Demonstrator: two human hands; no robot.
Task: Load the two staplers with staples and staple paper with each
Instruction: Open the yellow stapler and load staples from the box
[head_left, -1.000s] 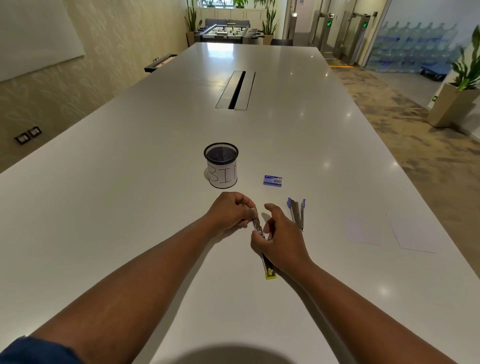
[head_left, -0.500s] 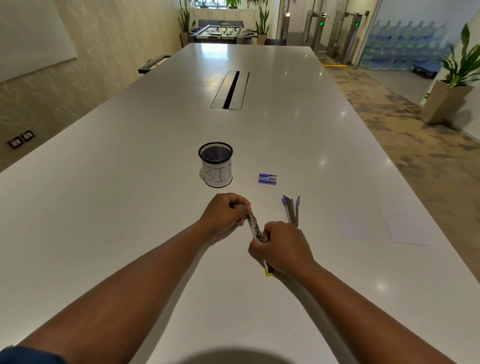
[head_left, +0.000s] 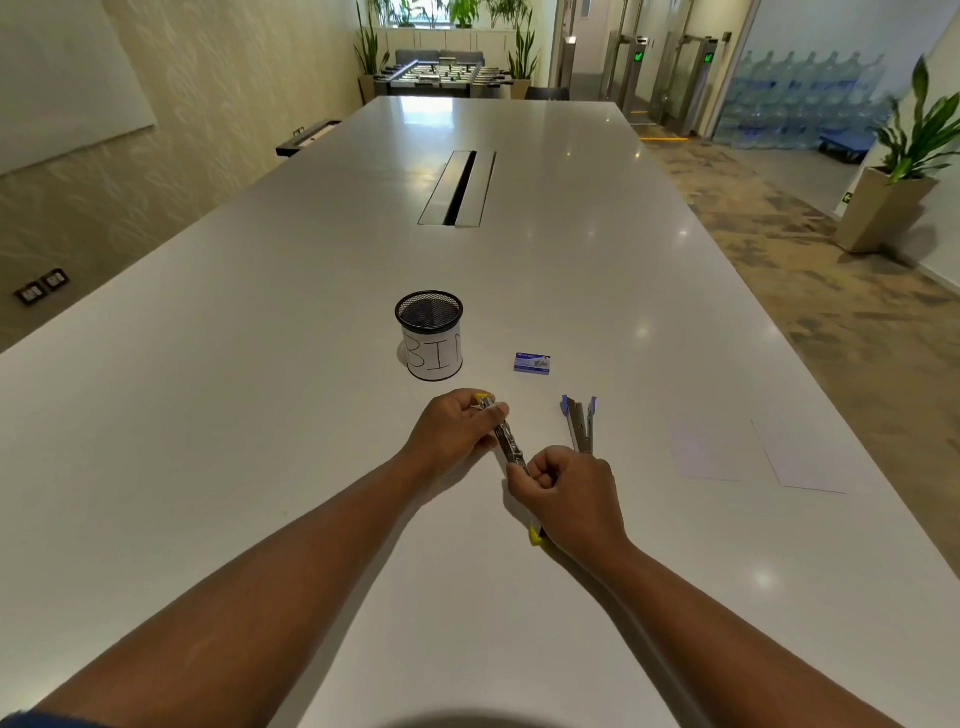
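A yellow stapler (head_left: 509, 447) lies opened out flat on the white table, its metal channel facing up. My left hand (head_left: 457, 428) grips its far end, where a yellow tip shows. My right hand (head_left: 563, 496) is curled over its near half, fingertips pinched at the channel; a yellow end pokes out under the wrist. A blue stapler (head_left: 581, 423), spread open, lies just right of my hands. A small blue staple box (head_left: 532, 362) sits beyond it. Two white paper sheets (head_left: 753, 452) lie to the right.
A black mesh cup (head_left: 430, 335) with a paper label reading "BIN" stands just beyond my left hand. A cable slot (head_left: 458, 188) runs along the table's middle farther away. The table's right edge (head_left: 883, 467) passes close to the paper sheets.
My right hand's fingers have curled down from open onto the stapler's channel. My left hand keeps its grip on the far end. The camera has tilted slightly.
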